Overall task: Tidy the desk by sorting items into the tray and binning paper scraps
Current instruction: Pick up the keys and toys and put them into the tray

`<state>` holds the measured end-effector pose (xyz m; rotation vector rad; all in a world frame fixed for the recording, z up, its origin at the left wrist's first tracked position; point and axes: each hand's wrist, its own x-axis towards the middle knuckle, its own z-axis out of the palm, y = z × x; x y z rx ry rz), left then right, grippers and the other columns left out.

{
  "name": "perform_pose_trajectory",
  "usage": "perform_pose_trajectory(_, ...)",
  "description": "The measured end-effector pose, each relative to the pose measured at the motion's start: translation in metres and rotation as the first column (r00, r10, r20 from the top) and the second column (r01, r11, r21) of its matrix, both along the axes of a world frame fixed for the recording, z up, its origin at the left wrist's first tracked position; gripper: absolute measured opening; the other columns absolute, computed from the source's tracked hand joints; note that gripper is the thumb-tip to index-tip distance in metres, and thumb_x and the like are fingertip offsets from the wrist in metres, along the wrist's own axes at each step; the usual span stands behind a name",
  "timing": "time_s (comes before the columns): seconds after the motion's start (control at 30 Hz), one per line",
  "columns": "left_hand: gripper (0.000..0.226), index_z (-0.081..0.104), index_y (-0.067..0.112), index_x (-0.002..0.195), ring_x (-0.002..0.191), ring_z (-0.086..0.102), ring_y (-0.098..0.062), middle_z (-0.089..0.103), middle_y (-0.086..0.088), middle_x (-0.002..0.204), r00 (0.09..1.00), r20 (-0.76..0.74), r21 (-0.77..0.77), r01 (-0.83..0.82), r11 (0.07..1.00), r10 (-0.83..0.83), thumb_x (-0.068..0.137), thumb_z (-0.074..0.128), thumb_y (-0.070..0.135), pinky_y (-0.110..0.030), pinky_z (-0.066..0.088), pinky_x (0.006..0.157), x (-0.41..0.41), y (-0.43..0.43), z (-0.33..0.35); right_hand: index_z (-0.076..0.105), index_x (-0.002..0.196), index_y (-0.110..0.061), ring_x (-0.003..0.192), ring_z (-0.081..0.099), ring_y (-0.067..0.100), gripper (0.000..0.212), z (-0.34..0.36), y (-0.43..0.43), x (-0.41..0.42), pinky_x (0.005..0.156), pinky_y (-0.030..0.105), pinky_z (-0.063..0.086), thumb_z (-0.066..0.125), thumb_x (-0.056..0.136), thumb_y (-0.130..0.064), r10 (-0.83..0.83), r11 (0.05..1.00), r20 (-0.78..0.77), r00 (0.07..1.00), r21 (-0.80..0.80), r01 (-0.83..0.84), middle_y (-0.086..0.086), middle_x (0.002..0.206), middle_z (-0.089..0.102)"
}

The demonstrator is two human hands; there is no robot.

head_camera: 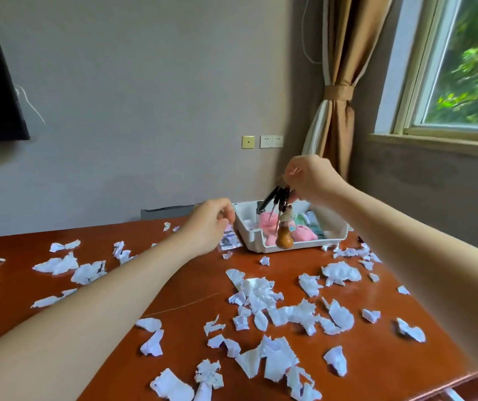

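Right hand point(310, 178) pinched a bunch of dark keys point(278, 198) above the white tray point(249, 224) at the far side of the surface point(179, 285). A brown gourd charm point(284, 240) dangled from the keys. Pink plush toys point(304, 234) lay in the tray. Left hand point(208, 224), fingers curled, was just beside the tray's left corner; could not tell whether it held anything. Torn paper scraps point(261, 293) lay scattered over the surface.

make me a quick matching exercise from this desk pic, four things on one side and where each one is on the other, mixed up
Things:
1 key bunch
2 pink plush toys
3 paper scraps
4 curtain

Places:
A scattered over the desk
B tied back beside the window
C dangling from the right hand above the tray
D lying in the tray

Pairs: 1-C, 2-D, 3-A, 4-B
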<state>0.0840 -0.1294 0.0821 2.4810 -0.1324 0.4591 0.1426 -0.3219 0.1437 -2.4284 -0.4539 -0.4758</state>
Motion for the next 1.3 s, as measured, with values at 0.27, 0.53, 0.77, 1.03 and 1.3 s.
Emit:
perform_pose_trajectory(0.27, 0.023, 0.062, 0.013, 0.084, 0.086, 0.052, -0.013, 0.064, -0.006, 0.098, 0.994, 0.108, -0.068, 0.031, 0.997, -0.024, 0.095, 0.044, 0.002, -0.021, 0.039, 0.068, 0.073, -0.052, 0.023, 0.063, 0.086, -0.01, 0.08, 0.07, 0.036, 0.017, 0.003, -0.039, 0.051, 0.071, 0.042, 0.058, 0.046, 0.09, -0.006, -0.139, 0.99, 0.027, 0.99, 0.021, 0.139, 0.016, 0.094, 0.068)
perform_pose_trajectory(0.53, 0.02, 0.067, 0.007, 0.106, 0.107, 0.059, -0.025, 0.066, -0.011, 0.114, 0.991, 0.07, -0.005, 0.118, 0.993, -0.117, 0.09, 0.055, 0.004, -0.027, 0.045, 0.091, 0.16, -0.083, 0.023, 0.065, 0.091, -0.006, 0.079, 0.068, 0.037, 0.022, -0.004, -0.079, 0.118, 0.074, 0.046, 0.058, 0.043, 0.09, -0.008, -0.23, 0.973, 0.024, 0.973, 0.023, 0.23, 0.02, 0.09, 0.07)
perform_pose_trajectory(0.77, 0.037, 0.064, 0.007, 0.102, 0.089, 0.055, -0.022, 0.059, -0.002, 0.09, 0.987, -0.086, 0.096, 0.143, 0.985, -0.135, 0.083, 0.038, -0.012, -0.024, 0.043, 0.078, 0.22, -0.107, -0.004, 0.065, 0.087, -0.006, 0.082, 0.066, 0.038, 0.016, -0.038, -0.099, 0.174, 0.075, 0.04, 0.057, 0.049, 0.087, -0.01, -0.292, 0.955, -0.053, 0.955, -0.071, 0.288, 0.019, 0.089, 0.068)
perform_pose_trajectory(1.03, 0.039, 0.064, 0.008, 0.107, 0.097, 0.058, -0.025, 0.059, -0.01, 0.111, 0.972, -0.202, 0.182, 0.161, 0.97, -0.123, 0.085, 0.041, -0.013, -0.03, 0.047, 0.081, 0.268, -0.119, -0.024, 0.063, 0.102, -0.004, 0.1, 0.058, 0.039, 0.021, -0.069, -0.093, 0.213, 0.076, 0.036, 0.047, 0.051, 0.085, -0.004, -0.362, 0.908, -0.076, 0.929, -0.253, 0.333, 0.017, 0.108, 0.061)
perform_pose_trajectory(1.3, 0.029, 0.062, 0.007, 0.114, 0.085, 0.053, -0.023, 0.062, -0.012, 0.119, 0.935, -0.342, 0.277, 0.199, 0.94, -0.097, 0.088, 0.054, -0.002, -0.024, 0.041, 0.073, 0.291, -0.129, -0.045, 0.06, 0.102, -0.006, 0.1, 0.059, 0.038, 0.018, -0.092, -0.073, 0.228, 0.071, 0.031, 0.04, 0.051, 0.087, -0.007, -0.347, 0.899, -0.111, 0.931, -0.321, 0.297, 0.017, 0.109, 0.062)
